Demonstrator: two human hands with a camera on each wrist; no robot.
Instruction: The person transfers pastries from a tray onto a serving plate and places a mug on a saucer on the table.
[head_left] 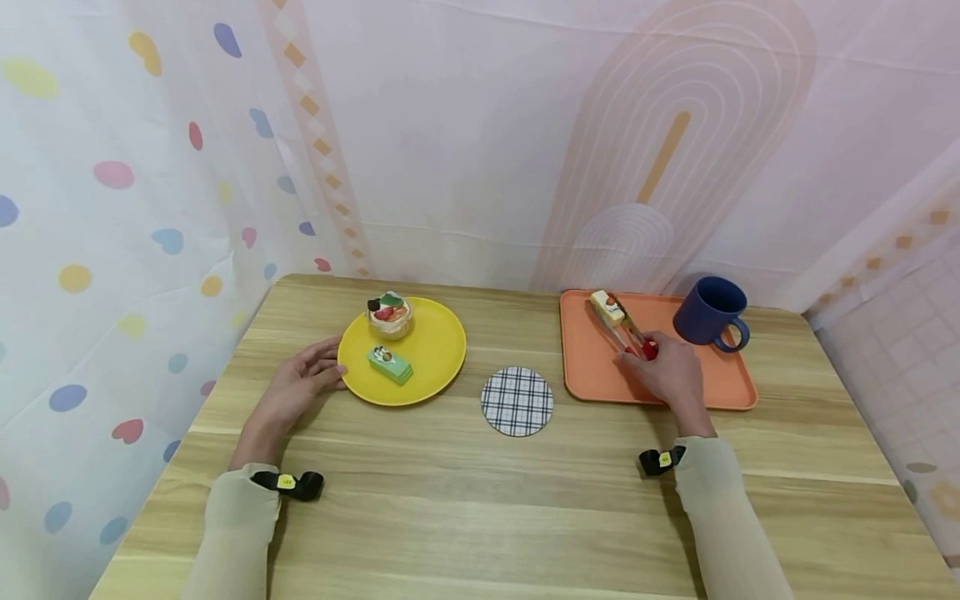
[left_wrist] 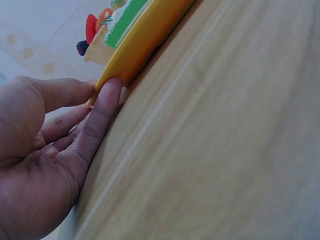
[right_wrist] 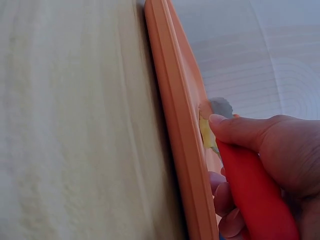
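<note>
At the left side of the yellow plate (head_left: 438,354), my left hand (head_left: 298,385) pinches the rim between thumb and fingers, as the left wrist view shows close up. On that plate sit a fruit tart (head_left: 390,315) and a green cake slice (head_left: 390,365). My right hand (head_left: 671,368) grips a pair of tongs with red handles (right_wrist: 255,195) over the orange tray (head_left: 592,375). Between the tongs' arms is a yellow cake slice (head_left: 607,308) with a white top, near the tray's back left. The right wrist view shows it only partly, behind the thumb.
A dark blue mug (head_left: 703,312) stands at the tray's back right, its handle toward the front right. A round checked coaster (head_left: 517,402) lies on the wooden table (head_left: 480,517) between plate and tray. Patterned curtains (head_left: 450,150) hang along the back and left.
</note>
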